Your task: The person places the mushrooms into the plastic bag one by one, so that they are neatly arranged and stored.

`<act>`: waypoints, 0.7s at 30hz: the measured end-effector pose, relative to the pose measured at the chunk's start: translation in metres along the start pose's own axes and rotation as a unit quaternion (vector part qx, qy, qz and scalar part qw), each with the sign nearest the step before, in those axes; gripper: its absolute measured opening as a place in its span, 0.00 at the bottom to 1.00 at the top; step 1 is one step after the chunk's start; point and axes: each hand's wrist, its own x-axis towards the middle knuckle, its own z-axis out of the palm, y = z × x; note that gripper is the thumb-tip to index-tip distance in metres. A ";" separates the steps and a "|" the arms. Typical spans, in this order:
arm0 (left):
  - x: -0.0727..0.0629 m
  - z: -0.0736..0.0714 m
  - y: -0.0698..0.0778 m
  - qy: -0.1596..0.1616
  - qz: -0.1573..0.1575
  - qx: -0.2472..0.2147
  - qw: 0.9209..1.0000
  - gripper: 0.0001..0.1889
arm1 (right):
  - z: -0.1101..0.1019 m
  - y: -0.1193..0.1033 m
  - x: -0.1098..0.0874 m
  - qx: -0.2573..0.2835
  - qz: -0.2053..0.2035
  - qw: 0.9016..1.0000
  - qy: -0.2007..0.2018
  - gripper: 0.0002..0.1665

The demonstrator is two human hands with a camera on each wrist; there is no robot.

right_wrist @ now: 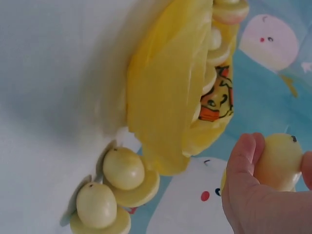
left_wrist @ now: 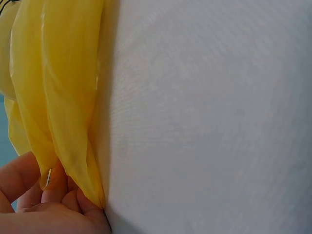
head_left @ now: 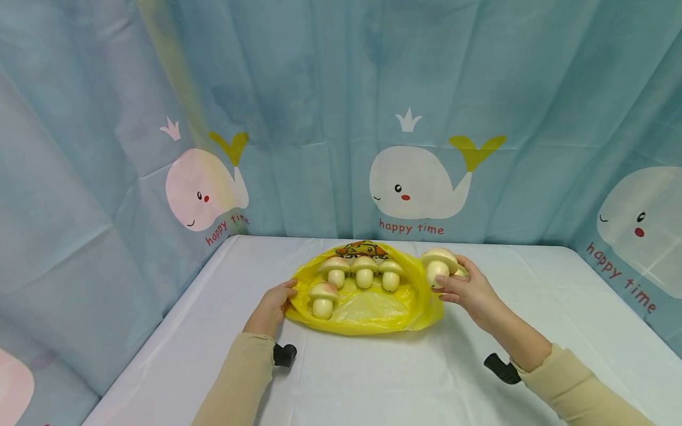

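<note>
Head view: gripping mushroom (head_left: 439, 262) in right hand (head_left: 474, 293); pinching yellow bag (head_left: 367, 309), left of it, with left hand (head_left: 274, 302); hold rim (head_left: 348, 327) wide.

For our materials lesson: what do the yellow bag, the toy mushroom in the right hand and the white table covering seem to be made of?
Yellow bag: thin, glossy plastic film, judging by crinkles and bright highlights.
Held toy mushroom: perhaps plastic or coated foam; its smooth surface has a soft sheen.
White table covering: probably matt fabric; fine ridges show in the left wrist view.
</note>
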 end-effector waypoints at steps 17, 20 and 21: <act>-0.002 0.000 0.002 -0.004 0.000 -0.006 1.000 0.27 | 0.036 0.008 0.003 0.041 0.053 0.998 -0.011 0.48; -0.002 0.000 0.001 -0.007 0.000 -0.006 1.000 0.27 | 0.041 0.012 0.005 0.041 0.062 0.997 -0.014 0.48; -0.002 0.000 0.001 -0.008 0.000 -0.006 1.000 0.27 | 0.043 0.013 0.005 0.040 0.065 0.997 -0.013 0.49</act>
